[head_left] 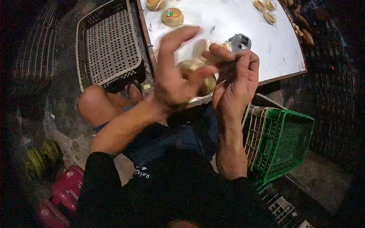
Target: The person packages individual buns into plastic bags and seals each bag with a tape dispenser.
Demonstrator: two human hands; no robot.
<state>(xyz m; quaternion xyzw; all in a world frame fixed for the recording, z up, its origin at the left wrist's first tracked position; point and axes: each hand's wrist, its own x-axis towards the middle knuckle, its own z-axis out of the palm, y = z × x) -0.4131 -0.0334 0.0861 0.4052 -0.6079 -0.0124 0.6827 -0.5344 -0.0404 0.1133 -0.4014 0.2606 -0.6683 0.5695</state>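
My left hand (176, 72) is raised over the near edge of the white table (281, 51), blurred, its fingers curved and apart. Beside it on the right, my right hand (239, 76) has its fingers bent together at the tips; whatever they may hold is too small or blurred to make out. Below and between the hands lie round pale-yellow items (190, 67) in clear wrapping, partly covered by my fingers. A grey device (239, 41), perhaps a tape dispenser, stands just behind my right hand. Farther back lies a wrapped round item (172, 17) with a green label.
An empty-looking grey perforated crate (112, 45) stands left of the table. Green and white crates (292, 140) are at the right, below the table edge. More wrapped pieces (269, 17) lie at the back right. A pink object (68, 186) is on the floor at lower left.
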